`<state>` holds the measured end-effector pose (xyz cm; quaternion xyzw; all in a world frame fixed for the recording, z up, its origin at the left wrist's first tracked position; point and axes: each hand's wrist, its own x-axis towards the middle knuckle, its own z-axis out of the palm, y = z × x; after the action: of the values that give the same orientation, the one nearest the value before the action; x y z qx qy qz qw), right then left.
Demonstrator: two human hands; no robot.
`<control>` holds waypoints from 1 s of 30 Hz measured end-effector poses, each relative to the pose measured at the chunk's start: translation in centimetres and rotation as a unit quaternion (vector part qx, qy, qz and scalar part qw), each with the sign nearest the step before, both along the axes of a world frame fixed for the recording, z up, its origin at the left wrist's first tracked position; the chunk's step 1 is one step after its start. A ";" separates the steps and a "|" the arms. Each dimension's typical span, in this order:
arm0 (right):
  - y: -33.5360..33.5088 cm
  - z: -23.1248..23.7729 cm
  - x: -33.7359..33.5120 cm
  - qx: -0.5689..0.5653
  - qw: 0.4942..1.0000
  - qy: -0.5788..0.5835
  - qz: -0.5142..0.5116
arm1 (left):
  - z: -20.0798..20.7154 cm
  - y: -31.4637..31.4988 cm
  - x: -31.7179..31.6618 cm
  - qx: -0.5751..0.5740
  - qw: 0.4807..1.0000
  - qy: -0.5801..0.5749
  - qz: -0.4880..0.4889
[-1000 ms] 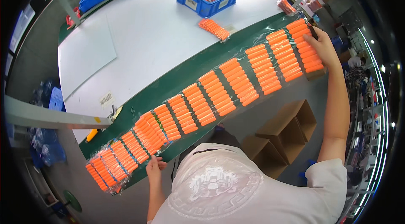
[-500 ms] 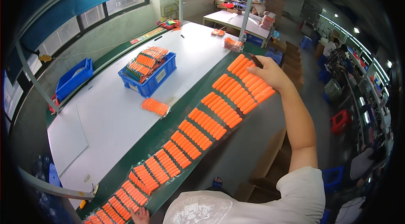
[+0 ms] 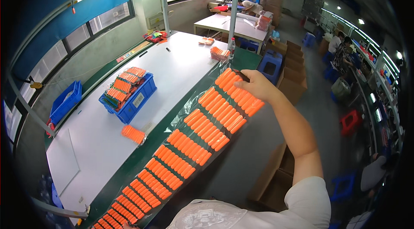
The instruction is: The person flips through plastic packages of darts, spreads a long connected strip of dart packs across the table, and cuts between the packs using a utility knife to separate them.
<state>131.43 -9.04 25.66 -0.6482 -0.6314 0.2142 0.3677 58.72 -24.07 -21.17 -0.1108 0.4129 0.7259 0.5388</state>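
A long strip of clear plastic packets (image 3: 202, 136), each filled with a row of orange tubes, is seen stretched diagonally from the lower left of the view up to the centre. Its far end is gripped by the right hand (image 3: 254, 85), whose fingers are closed over the topmost packet, with a small dark object pinched at the fingertips; what that object is cannot be told. The right forearm is extended from the lower right. The left hand is barely seen at the bottom edge, near the lower end of the strip, and its state cannot be told. The strip is held over the green edge band (image 3: 148, 140) of a long white table (image 3: 172, 69). On the table, a blue crate (image 3: 129, 95) filled with more orange packets is set to the left of the strip, and a single loose packet (image 3: 133, 134) lies between crate and strip. Open cardboard boxes (image 3: 276, 177) are found on the floor below the right arm.
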 end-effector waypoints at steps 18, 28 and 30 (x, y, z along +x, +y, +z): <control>14.0 -4.6 12.8 -0.058 0.984 0.126 0.114 | 0.4 -3.3 7.3 -0.055 0.948 0.043 0.309; 27.4 -12.6 27.4 -0.138 0.979 0.078 0.132 | 1.3 3.3 24.2 -0.008 0.944 -0.055 0.324; 29.6 -13.0 30.8 -0.132 0.977 0.087 0.143 | 3.1 5.0 27.3 0.011 0.949 -0.062 0.308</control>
<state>162.25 20.56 12.64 -0.5733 -0.6494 0.4014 0.2975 86.04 -19.07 -18.10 -0.2714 0.3170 0.8527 0.3144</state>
